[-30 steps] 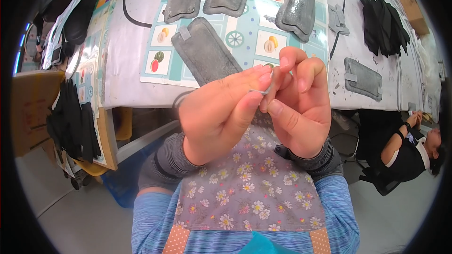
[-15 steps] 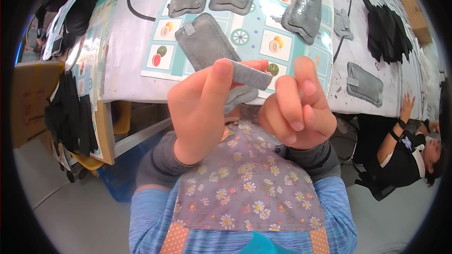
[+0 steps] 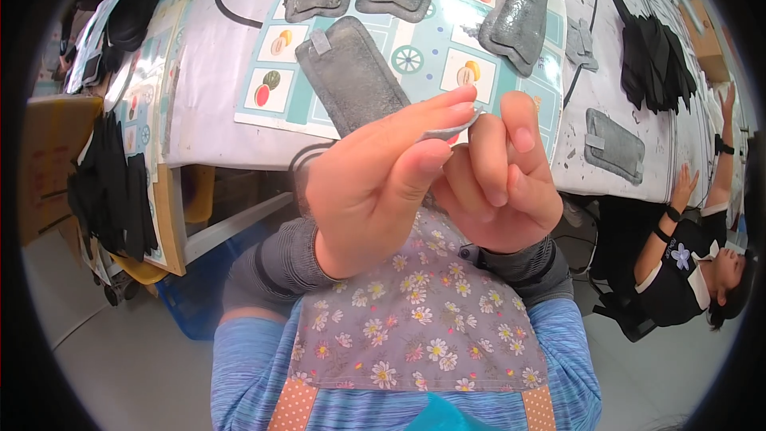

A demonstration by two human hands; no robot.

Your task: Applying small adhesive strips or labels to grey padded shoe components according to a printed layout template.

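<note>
Left hand [image 3: 363,187] and right hand [image 3: 499,179] pinch a thin grey strip [image 3: 451,132] between their fingers, raised clear above the desk's [image 3: 211,88] near edge.

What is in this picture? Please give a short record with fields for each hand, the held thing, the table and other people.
left hand: left hand raised before the chest, thumb and forefinger pinching a small grey strip
right hand: right hand beside it, fingers curled, touching the same strip
held thing: thin, grey, mostly hidden by the fingers
table: table with a picture mat; several grey padded pieces, the nearest grey pad just beyond the hands
clothing: flowered apron over a blue top
other people: seated person at right, arms raised
</note>
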